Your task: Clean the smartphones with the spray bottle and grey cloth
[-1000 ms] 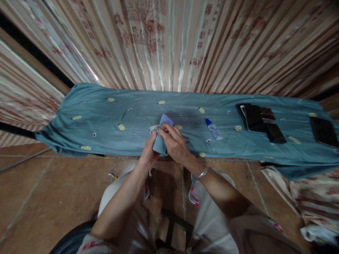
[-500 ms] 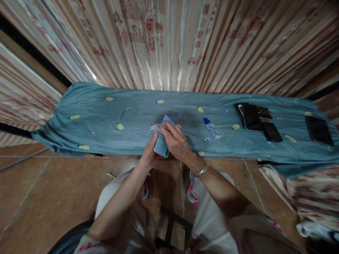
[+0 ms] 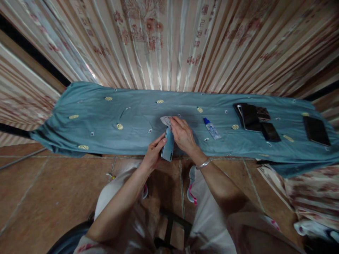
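My left hand [image 3: 153,154] grips a light blue phone [image 3: 168,146] by its lower edge, turned almost edge-on above the near rim of the table. My right hand [image 3: 183,134] pinches a small white cloth [image 3: 166,120] against the phone's upper end. A silver bracelet [image 3: 204,163] sits on my right wrist. Both hands hover over the teal cloth [image 3: 106,120] that covers the long table.
A small clear bottle with a blue cap [image 3: 211,128] lies right of my hands. Several dark phones [image 3: 254,118] are stacked further right, one more [image 3: 316,130] near the far right end. Striped curtains [image 3: 169,42] hang behind. Brown tiled floor [image 3: 39,190] lies below.
The phone has turned from flat-facing to nearly edge-on. My right hand with the cloth has slid up to the phone's top end, and my left hand shifted lower on it.
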A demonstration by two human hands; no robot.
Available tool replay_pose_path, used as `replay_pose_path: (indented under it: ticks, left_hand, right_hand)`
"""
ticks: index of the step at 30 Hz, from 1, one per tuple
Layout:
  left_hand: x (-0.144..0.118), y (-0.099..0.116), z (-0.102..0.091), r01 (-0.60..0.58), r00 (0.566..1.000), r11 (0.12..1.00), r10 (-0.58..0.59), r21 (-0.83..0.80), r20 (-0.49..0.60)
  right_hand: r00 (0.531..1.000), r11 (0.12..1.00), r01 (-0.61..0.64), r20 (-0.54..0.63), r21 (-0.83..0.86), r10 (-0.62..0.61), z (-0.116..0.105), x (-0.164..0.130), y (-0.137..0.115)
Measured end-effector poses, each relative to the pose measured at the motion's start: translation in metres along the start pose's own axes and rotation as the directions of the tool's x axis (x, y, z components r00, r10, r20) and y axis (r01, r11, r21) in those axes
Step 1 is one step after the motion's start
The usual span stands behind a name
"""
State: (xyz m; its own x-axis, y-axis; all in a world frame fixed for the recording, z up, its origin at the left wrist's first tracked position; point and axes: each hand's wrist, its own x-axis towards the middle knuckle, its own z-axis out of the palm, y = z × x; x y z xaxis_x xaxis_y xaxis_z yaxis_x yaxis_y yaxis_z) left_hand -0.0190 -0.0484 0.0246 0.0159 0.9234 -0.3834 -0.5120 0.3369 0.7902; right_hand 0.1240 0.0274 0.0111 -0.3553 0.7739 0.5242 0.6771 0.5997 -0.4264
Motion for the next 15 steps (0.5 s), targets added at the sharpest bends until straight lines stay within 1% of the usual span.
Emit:
replay_pose_path:
  ticks: [5,10,15]
  left_hand:
    - [-0.002,0.002,0.000,-0.005,1.000,1.000,0.005,0.000,0.023]
    - [-0.003,0.007,0.000,0.000,1.000,1.000,0.000,-0.014,0.005]
    - [-0.003,0.009,-0.003,-0.013,1.000,1.000,0.013,-0.014,0.013]
  right_hand:
    - [0.999,0.999,-0.038,-0.035,0.023,0.039,0.001,0.001,0.009]
    - [0.998,0.996,-0.065,-0.017,0.057,0.066,0.003,0.002,0.017]
    - [0.995,0.991,-0.098,-0.006,0.085,0.099,0.005,0.002,0.018]
